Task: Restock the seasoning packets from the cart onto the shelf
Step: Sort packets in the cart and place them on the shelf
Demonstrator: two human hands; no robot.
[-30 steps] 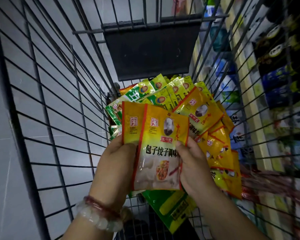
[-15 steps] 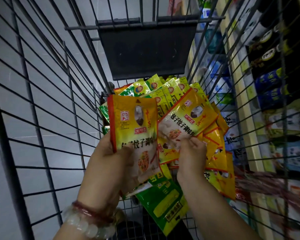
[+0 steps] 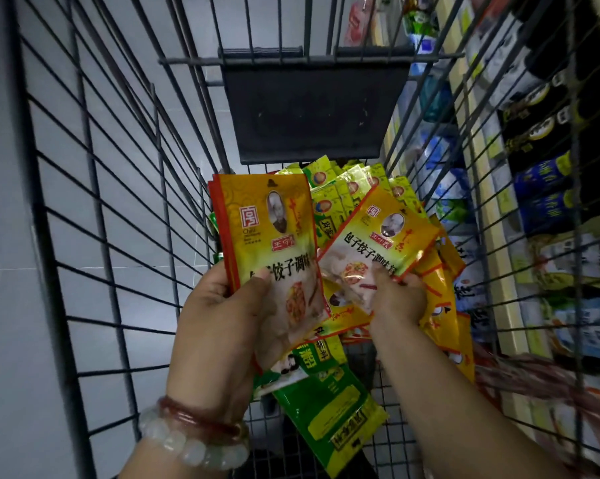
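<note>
the left hand (image 3: 222, 316) grips a small stack of yellow packets (image 3: 270, 243) above the cart (image 3: 94, 236); the right hand (image 3: 397, 299) pinches another packet (image 3: 378, 240) off the pile. nothing appears shelved yet; many packets remain in the cart.

Two hands (left (image 3: 222, 316), right (image 3: 400, 299)), two bracelets (image 3: 194, 433), one cart (image 3: 118, 202); the heaped packets (image 3: 440, 288) cannot be counted.

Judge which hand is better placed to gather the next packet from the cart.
Right. The right hand already pinches a tilted yellow packet over the pile, while the left hand holds a full upright yellow stack.
</note>
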